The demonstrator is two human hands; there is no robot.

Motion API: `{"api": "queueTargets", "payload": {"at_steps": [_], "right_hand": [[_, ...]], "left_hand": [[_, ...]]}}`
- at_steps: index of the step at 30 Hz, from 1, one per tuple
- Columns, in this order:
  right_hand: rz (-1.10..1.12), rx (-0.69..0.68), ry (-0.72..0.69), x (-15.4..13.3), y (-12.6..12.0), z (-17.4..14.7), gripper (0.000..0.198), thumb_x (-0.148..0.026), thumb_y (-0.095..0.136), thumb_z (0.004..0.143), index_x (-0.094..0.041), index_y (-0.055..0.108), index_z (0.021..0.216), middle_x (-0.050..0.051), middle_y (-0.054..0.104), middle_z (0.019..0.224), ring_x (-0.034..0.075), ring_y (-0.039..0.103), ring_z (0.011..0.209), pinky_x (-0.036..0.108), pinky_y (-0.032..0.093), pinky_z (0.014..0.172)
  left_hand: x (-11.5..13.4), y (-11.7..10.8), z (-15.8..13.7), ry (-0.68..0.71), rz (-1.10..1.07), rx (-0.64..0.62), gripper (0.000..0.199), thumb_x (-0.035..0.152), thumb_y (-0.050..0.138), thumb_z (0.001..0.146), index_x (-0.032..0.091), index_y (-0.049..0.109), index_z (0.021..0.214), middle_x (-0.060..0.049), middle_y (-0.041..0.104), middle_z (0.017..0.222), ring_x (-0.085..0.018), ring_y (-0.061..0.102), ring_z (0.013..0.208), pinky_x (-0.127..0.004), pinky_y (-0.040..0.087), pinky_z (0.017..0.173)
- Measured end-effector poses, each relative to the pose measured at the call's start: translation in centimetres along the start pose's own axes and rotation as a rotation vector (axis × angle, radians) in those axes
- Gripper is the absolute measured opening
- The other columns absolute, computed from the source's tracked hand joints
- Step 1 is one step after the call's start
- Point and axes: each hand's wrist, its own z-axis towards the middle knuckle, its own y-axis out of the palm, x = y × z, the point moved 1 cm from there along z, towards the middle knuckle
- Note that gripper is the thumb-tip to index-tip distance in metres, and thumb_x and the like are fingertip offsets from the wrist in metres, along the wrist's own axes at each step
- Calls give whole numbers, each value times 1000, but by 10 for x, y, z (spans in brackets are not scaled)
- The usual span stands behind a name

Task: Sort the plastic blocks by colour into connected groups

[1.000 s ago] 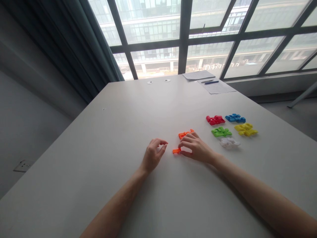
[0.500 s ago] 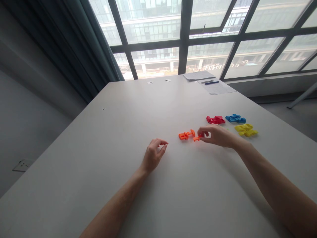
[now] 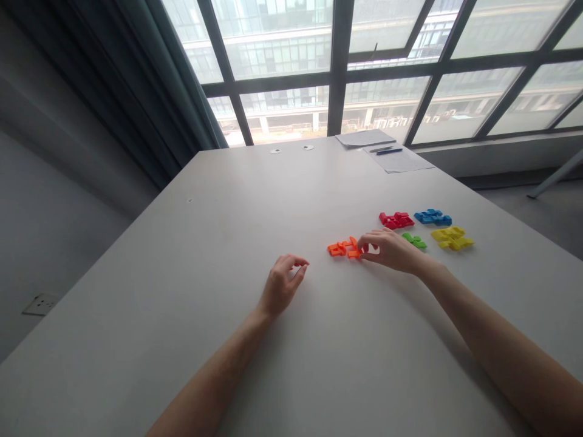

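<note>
Close to the orange pieces, my right hand (image 3: pixel 386 247) pinches a small orange plastic piece (image 3: pixel 353 255) between thumb and fingers. Part of that piece is hidden by the fingertips. Just to its left lie other orange plastic pieces (image 3: pixel 337 249) on the white table. My left hand (image 3: pixel 283 280) rests on the table to the left of them, its fingers curled and the fingertips close to the thumb. Nothing shows in it. Behind my right hand lie green pieces (image 3: pixel 413 241), with red pieces (image 3: pixel 396 220) farther back.
Blue pieces (image 3: pixel 432 217) and yellow pieces (image 3: pixel 452 238) lie to the right on the white table (image 3: pixel 218 243). Papers (image 3: pixel 405 161) with pens (image 3: pixel 389 151) are at the far edge by the window. A dark curtain (image 3: pixel 136 79) hangs at the left.
My right hand has moved slightly left with the orange piece, bringing it up against the other orange pieces. The green pieces have come into view behind it. My left hand stays put.
</note>
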Motion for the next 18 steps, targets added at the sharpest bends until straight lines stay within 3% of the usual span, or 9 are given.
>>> {"api": "queueTargets", "payload": {"at_steps": [18], "right_hand": [[11, -42, 42, -3, 3, 0, 12, -31, 61, 84, -21, 57, 78, 3, 65, 79, 15, 56, 69, 28, 40, 65]], "left_hand": [[-1, 0, 0, -4, -4, -3, 12, 22, 53, 90, 20, 64, 90, -3, 66, 87, -17, 59, 87, -30, 48, 80]]}}
